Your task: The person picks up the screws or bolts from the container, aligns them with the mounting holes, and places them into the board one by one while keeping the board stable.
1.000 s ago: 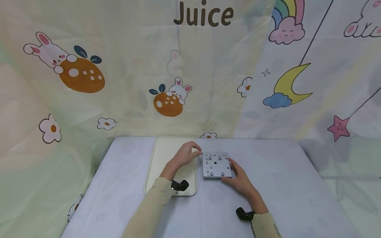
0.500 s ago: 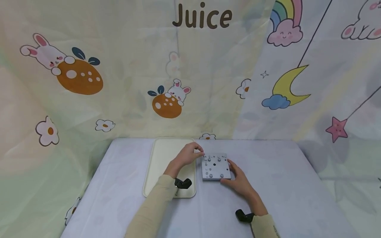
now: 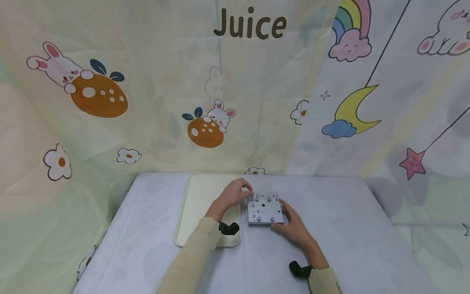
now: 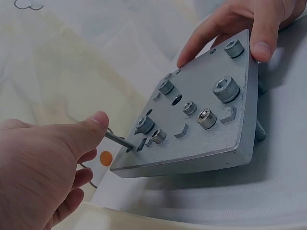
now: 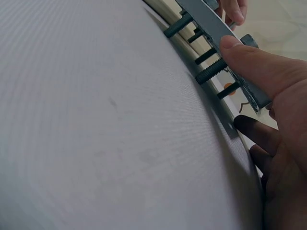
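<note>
Left fingers (image 4: 91, 130) pinch a metal rod (image 4: 118, 140) (tip at the grey plate (image 4: 197, 138)).

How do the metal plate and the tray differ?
The metal plate is grey and smaller; the tray is cream and larger. The metal plate has sharp corners; the tray, rounded ones. The right hand holds the metal plate; no hand holds the tray. Both are flat.
</note>
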